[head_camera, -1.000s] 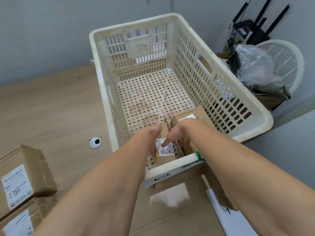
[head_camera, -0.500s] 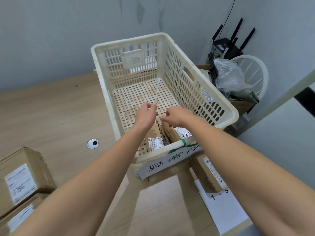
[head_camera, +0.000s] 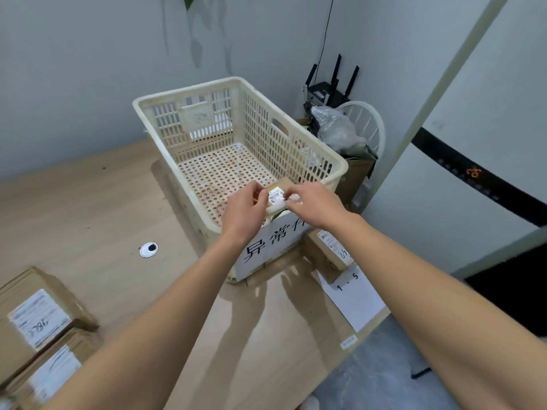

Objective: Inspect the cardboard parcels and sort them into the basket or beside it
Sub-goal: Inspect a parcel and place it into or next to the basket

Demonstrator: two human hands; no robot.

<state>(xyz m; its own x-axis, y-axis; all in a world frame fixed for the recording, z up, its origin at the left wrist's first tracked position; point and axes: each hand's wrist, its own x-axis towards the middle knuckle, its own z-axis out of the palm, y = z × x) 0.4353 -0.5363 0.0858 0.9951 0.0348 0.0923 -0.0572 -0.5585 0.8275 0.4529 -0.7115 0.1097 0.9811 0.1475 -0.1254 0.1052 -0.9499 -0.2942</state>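
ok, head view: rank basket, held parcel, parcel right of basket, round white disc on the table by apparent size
1. basket
2. parcel right of basket, partly hidden by the arm
3. held parcel, mostly covered by left hand and right hand, so places 2 and 3 are unsure
4. round white disc

"异常件" basket sign, "1 - 5" sheet

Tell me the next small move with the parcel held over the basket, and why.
Probably tilt the small parcel to read its label. Both the left hand and the right hand pinch it just above the near rim of the basket, label up, so it looks mid-inspection rather than ready to drop in or set beside.
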